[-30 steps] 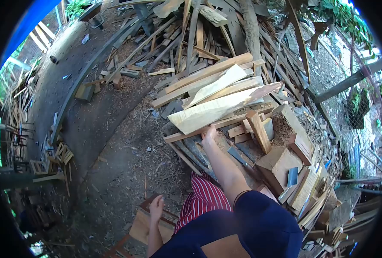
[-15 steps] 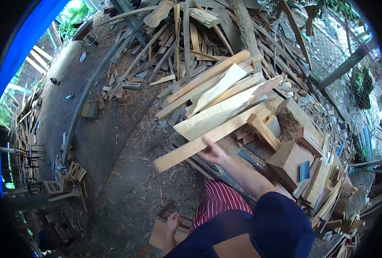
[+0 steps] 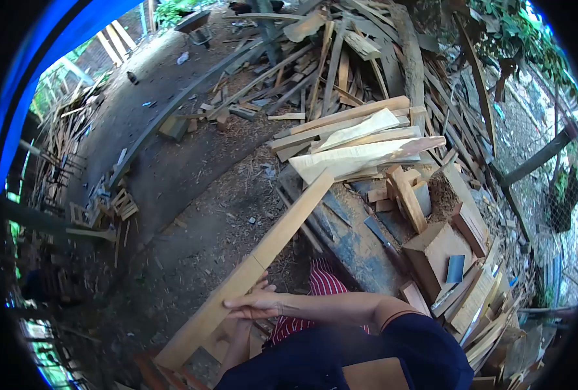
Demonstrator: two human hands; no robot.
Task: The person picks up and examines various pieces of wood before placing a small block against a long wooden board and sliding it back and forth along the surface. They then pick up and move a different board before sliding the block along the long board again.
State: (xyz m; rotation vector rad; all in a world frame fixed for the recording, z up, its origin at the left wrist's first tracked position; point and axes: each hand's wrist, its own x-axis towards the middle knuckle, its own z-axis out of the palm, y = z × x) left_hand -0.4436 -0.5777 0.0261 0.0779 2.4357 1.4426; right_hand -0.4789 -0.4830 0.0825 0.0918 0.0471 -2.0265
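Note:
A long, pale wooden board [image 3: 243, 276] slants from my lap up to the workbench, with a thin line across its face near the middle. My right hand [image 3: 257, 303] grips its right edge, thumb lying on the top face. Behind that hand and partly under the board is my left hand [image 3: 263, 285]; some fingers show at the board's edge, the rest is hidden. The board's far end meets a wide pale plank [image 3: 367, 156] on the stack. At the lower end, reddish-brown wooden pieces [image 3: 155, 372] lie partly under the board.
The workbench [image 3: 360, 250] carries a long-bladed tool [image 3: 383, 239], an upright wood block [image 3: 406, 200] and a large block [image 3: 438, 250]. A heap of scrap wood [image 3: 341, 58] rises behind. A curved beam [image 3: 165, 110] runs along the ground at left, and a wire fence [image 3: 529, 143] stands right.
The board has come off the stack toward my body and turned steeper. My right hand has moved down and left with it. My left hand has risen to the board. The view has shifted.

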